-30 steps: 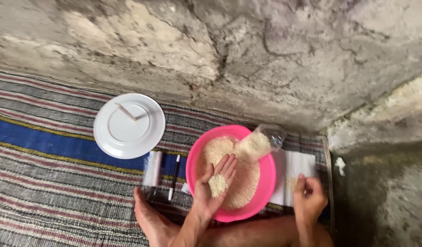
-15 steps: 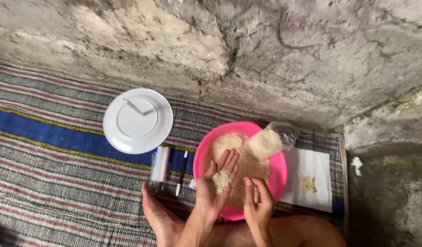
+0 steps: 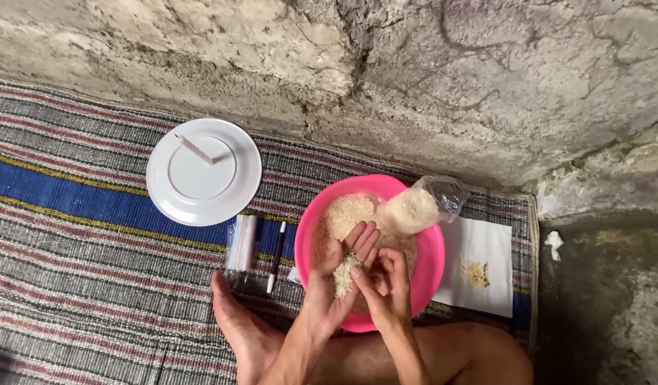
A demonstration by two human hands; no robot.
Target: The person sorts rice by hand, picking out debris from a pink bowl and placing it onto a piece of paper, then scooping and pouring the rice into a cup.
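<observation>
Now, low in the frame's centre, the striped woven mat [image 3: 72, 235] carries the pink bowl [image 3: 432, 260] of rice [image 3: 343, 214]. The white plate [image 3: 204, 171] sits upper left. The left hand [image 3: 336, 281] stays cupped open, grains in its palm, while the right hand [image 3: 386, 281] has come across from the white paper [image 3: 486, 246], fingers loosely curled, picking at those grains.

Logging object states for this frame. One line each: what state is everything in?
left hand: palm up, cupping rice over the bowl
right hand: fingers picking in that rice
pink bowl: upright, holds rice
plastic bag: lying on bowl rim, part full of rice
white plate: upright, holds one small stick
pen: lying flat, capped
paper sheet: flat, small grain pile on it
</observation>
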